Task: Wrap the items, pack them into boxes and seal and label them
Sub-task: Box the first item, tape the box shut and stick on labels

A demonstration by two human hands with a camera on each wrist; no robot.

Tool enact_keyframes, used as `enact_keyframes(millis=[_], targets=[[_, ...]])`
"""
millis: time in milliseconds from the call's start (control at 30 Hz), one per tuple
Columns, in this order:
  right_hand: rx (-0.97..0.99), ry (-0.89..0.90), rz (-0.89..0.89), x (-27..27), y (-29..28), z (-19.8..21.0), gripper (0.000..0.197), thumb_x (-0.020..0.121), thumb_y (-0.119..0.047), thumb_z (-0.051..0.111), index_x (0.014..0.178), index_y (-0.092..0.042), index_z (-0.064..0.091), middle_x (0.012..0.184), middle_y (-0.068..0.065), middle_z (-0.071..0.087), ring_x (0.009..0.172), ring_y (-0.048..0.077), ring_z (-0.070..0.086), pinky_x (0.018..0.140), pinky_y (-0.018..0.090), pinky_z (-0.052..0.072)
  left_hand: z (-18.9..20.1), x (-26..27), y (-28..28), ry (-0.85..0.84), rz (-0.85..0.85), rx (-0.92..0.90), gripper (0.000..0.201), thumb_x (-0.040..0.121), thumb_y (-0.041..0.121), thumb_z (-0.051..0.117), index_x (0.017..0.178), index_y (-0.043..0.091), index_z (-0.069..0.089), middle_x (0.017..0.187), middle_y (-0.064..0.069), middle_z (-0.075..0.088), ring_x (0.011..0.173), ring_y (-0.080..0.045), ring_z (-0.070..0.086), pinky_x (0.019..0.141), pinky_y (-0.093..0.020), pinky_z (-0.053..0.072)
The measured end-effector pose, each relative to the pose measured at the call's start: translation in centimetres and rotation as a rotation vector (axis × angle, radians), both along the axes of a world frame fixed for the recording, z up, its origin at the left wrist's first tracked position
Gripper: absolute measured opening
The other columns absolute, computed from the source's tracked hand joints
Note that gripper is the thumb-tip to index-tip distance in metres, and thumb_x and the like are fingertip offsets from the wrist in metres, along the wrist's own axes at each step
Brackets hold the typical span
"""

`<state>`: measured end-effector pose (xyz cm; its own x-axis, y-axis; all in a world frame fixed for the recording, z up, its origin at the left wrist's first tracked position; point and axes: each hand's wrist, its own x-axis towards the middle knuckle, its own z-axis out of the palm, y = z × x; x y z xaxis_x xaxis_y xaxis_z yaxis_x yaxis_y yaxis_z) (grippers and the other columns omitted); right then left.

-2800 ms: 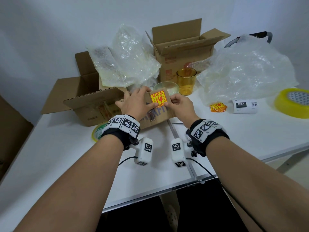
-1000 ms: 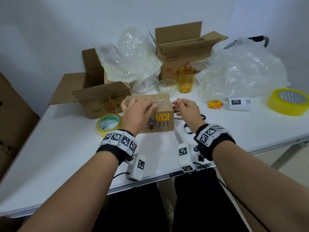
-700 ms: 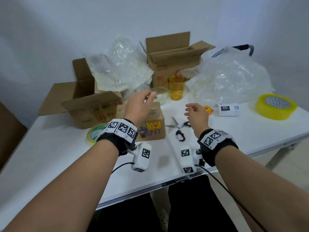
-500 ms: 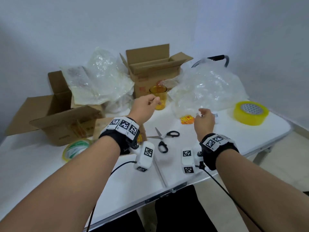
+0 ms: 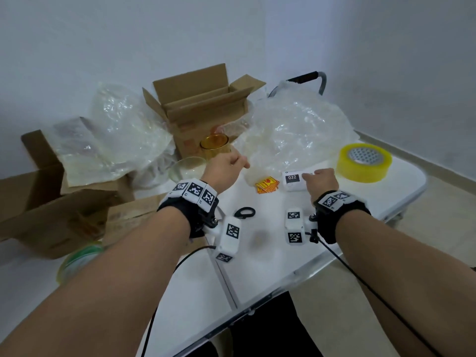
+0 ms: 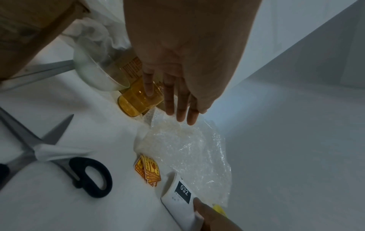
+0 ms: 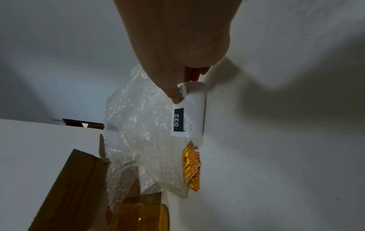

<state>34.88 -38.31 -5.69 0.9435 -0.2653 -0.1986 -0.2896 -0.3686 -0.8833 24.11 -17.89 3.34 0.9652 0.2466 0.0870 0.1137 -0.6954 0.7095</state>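
Left hand reaches down from top of frame, fingers straight, above amber glass and bubble wrap. Clear bowl touches glass. Scissors lie open on white table, lower left. Orange stickers beside white label roll marked 032; a fingertip from bottom edge touches roll. Cardboard box at top left corner.

My left forearm covers most of the closed box beside the scissors, whose blades it hides too. Left of that box, the green tape roll is blurred. The small print on the label roll is unreadable.
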Motion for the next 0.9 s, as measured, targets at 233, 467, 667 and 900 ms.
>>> enact_keyframes(millis=[233,467,667,900], targets=[[0.074,-0.170,-0.029,-1.3,-0.4,-0.4,0.023,0.094,-0.025,0.060,0.099,-0.003,0.066,0.095,0.011,0.061,0.090,0.026,0.056,0.081,0.033,0.044,0.0,-0.1,-0.3,0.039,-0.004,-0.040,0.032,0.101,0.035,0.046,0.100,0.019,0.074,0.114,0.004,0.069,0.110,-0.016,0.060,0.101,-0.038,0.045],[0.233,-0.241,-0.223,-2.9,-0.8,0.6,0.022,0.097,-0.019,0.055,0.116,-0.010,0.061,0.110,0.005,0.064,0.103,0.023,0.060,0.090,0.031,0.047,0.2,-1.3,-0.6,0.006,-0.031,-0.086,0.033,0.102,0.031,0.045,0.104,0.014,0.073,0.114,0.002,0.069,0.109,-0.015,0.060,0.098,-0.033,0.045],[0.452,-0.400,-0.185,-5.2,1.3,3.8,0.017,0.098,-0.018,0.051,0.111,-0.009,0.058,0.097,-0.001,0.058,0.084,0.014,0.055,0.059,0.009,0.042,0.3,-2.9,-0.4,-0.092,-0.010,-0.251,0.025,0.101,0.030,0.048,0.108,0.017,0.068,0.105,0.009,0.066,0.092,-0.005,0.061,0.075,-0.020,0.042],[0.633,-0.407,0.295,-9.3,8.5,9.0,0.003,0.094,-0.011,0.058,0.095,-0.013,0.059,0.085,-0.007,0.061,0.075,0.006,0.058,0.063,0.019,0.048,2.2,-6.6,3.6,0.014,0.194,-0.688,0.053,0.101,0.052,0.037,0.116,0.008,0.062,0.117,-0.006,0.068,0.100,-0.015,0.065,0.092,-0.030,0.051]])
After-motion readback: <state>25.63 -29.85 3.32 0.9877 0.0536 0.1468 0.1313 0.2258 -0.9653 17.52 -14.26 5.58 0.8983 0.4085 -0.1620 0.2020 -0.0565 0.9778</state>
